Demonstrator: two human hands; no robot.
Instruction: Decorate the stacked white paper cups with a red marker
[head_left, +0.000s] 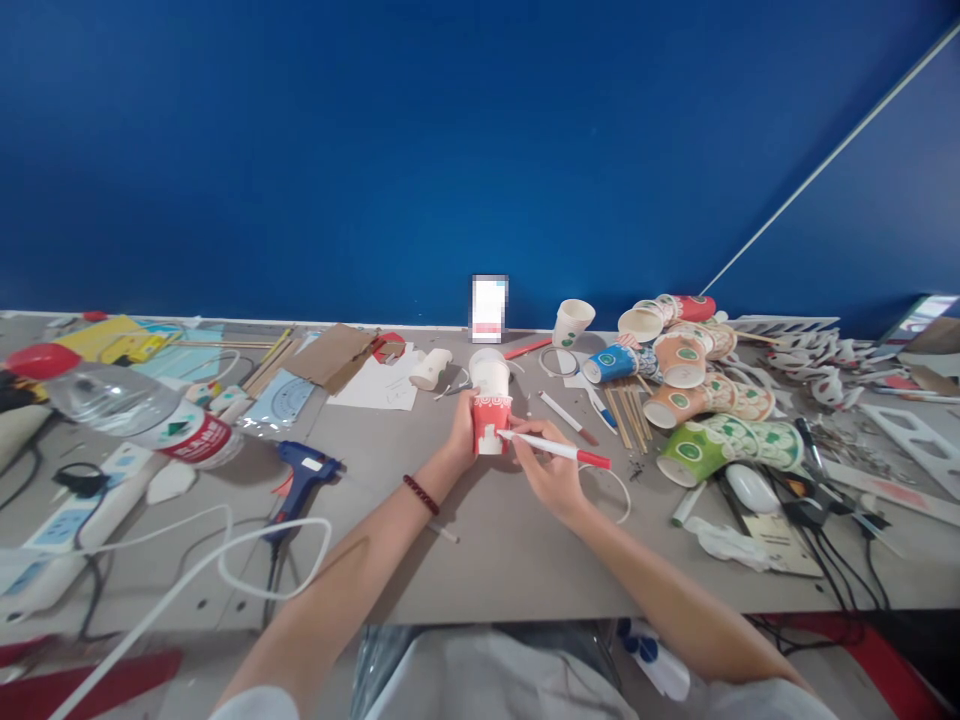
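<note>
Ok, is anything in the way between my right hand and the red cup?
Nothing visible blocks your right hand from the red cup. Only the red-and-white marker it holds extends toward the cup's side, while your left hand holds the cup from the left.

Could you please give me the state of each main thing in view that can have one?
Red cup: held in the left hand
Marker: gripped in the right hand, tip at the red cup
Phone: propped upright, screen lit
Bottle: capped
Glue gun: lying flat
White cup right of the phone: upright
Blue cup: on its side
Green cup: on its side
</note>
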